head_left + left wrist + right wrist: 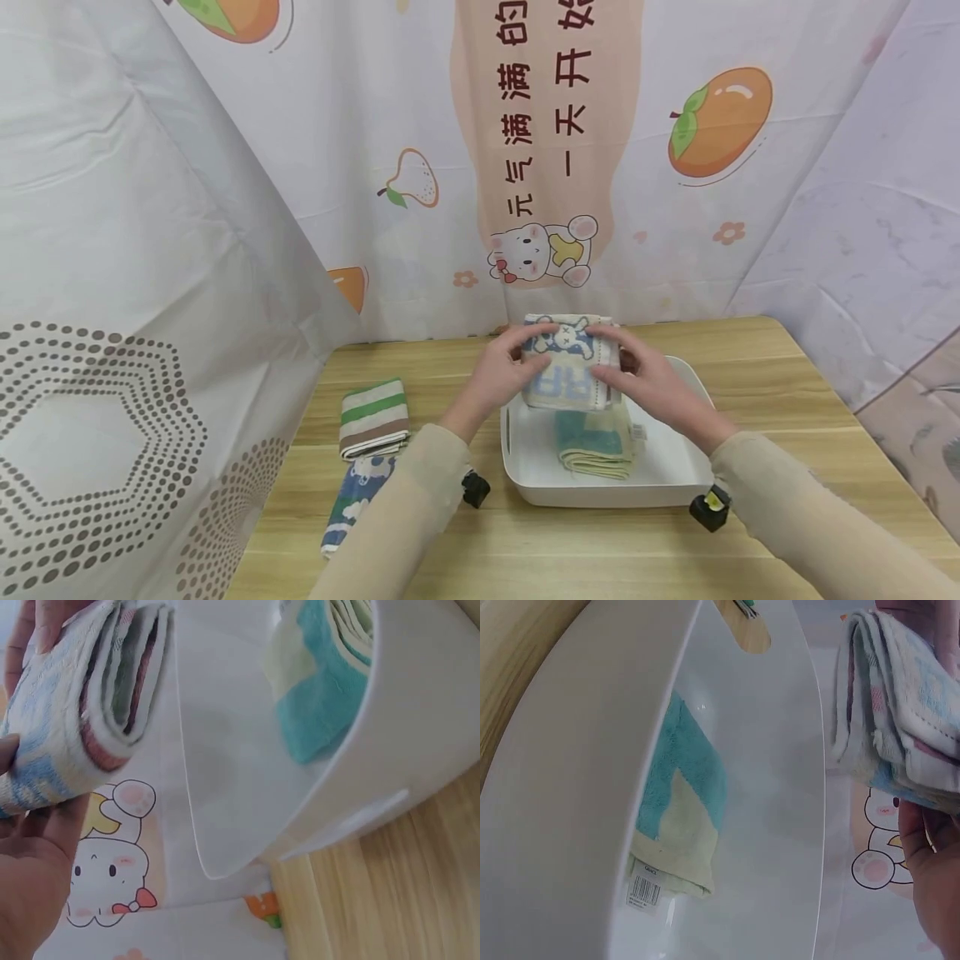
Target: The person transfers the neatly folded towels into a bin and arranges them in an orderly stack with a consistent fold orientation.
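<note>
Both hands hold a folded white-and-blue towel [562, 375] above the back part of a white bin [600, 495]. My left hand [504, 373] grips its left side, thumb on the near face. On the other side, my right hand [651, 377] grips the right edge the same way. The wrist views show the towel's stacked layers, with reddish and grey-green bands inside the folds. Inside the bin lies a folded teal-and-cream towel [682, 787] with a barcode tag [643, 891] at its edge.
Left of the bin on the wooden table [757, 542] lie a green, brown and white striped towel [375, 418] and a blue patterned towel [360, 492], partly behind the left sleeve. A printed curtain [420, 275] hangs along the table's back edge.
</note>
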The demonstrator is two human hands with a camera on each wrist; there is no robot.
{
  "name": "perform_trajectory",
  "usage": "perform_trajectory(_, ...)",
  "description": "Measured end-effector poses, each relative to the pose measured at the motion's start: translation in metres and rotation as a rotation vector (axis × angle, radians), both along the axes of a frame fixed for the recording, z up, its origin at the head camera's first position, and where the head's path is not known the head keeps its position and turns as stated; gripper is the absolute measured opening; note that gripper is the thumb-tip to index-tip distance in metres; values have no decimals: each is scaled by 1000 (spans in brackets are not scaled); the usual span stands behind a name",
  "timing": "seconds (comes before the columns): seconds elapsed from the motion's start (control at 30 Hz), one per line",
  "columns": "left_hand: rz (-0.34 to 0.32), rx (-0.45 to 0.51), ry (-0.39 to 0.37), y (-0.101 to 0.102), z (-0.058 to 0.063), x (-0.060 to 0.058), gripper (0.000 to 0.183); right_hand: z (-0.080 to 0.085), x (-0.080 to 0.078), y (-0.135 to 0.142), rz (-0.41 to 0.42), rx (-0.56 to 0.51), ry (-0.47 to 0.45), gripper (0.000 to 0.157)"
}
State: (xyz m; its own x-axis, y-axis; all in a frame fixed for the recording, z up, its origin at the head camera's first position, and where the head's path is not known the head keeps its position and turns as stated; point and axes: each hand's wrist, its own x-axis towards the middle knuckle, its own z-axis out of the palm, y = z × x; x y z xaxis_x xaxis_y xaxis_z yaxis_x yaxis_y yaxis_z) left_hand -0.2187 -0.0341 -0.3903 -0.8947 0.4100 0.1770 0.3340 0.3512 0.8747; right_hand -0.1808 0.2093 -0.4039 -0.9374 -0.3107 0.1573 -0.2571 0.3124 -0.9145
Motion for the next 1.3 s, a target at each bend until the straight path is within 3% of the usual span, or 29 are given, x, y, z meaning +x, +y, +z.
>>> perform_trajectory(0.1, 7, -42, -4, 2, -1, 0, 41, 1, 0, 0, -28, 16, 10, 51)
perform_trajectory(0.33, -20, -112, -92, 3, -6, -5, 56, -2, -2, 3, -38, 46, -8, 52)
perform_trajectory(0.5, -50, -132, -94, 2, -9, -7, 63, -5, -5, 6, -21, 41, -6, 51)
perform_trajectory(0.6, -62, -124, -95, 2, -11, -8, 64, -5, -5, 7, 0, 18, -20, 51)
perform_trajectory(0.83, -77, -44, -213, 0, -17, -10, 61, -9, -9, 10, 9, 1, -66, 51)
perform_trajectory(1.03, -77, -31, -279, 3, -19, -12, 61, -13, -11, 15, 7, 14, -95, 52)
perform_trajectory(1.3, -88, -40, -348, 7, -22, -12, 60, -15, -13, 20, -13, 107, -141, 52)
